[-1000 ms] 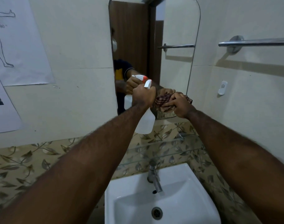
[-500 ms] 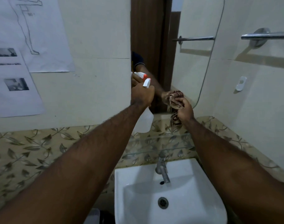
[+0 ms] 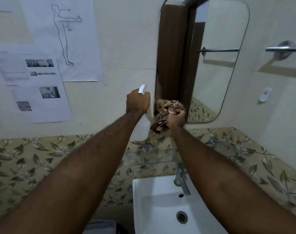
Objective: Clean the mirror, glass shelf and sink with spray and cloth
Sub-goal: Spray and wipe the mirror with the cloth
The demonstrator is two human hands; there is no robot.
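My left hand (image 3: 138,103) grips a white spray bottle (image 3: 142,129) with a white and orange nozzle, held up just left of the mirror (image 3: 216,65). A bunched brown checked cloth (image 3: 162,119) is clenched in my right hand (image 3: 176,117) and pressed against the mirror's lower left corner. Below the mirror runs a glass shelf (image 3: 154,154) over the leaf-patterned tiles. The white sink (image 3: 154,200) with its metal tap (image 3: 181,182) sits under my right forearm.
Printed paper sheets (image 3: 35,88) hang on the wall at left. A metal towel rail (image 3: 285,48) and a small white hook (image 3: 265,97) are on the right wall. A white basket (image 3: 101,227) stands on the floor left of the sink.
My right hand has slid the cloth leftward and down to the mirror's lower left corner. The view has shifted so the mirror sits further right; the bottle stays raised.
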